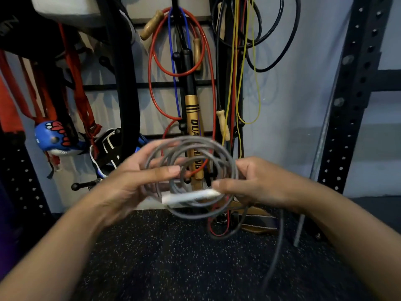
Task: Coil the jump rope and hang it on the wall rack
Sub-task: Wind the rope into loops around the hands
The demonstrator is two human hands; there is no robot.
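Observation:
A grey jump rope (213,148) is wound into several loops between my hands, in front of the wall rack (149,84). Its white handle (191,196) lies across the bottom of the coil. My right hand (260,183) grips the coil's right side and the handle's end. My left hand (138,177) is blurred, its fingers curled around the coil's left side. A loose grey tail (280,235) hangs down from my right hand toward the floor.
On the rack hang a red rope (152,68) with wooden handles, a blue rope (174,83), yellow cords (258,94), black cords (282,51) and a gold-and-black stick (192,118). Boxing gloves (56,137) hang at left. A black perforated upright (351,101) stands right. Speckled black floor (173,257) lies below.

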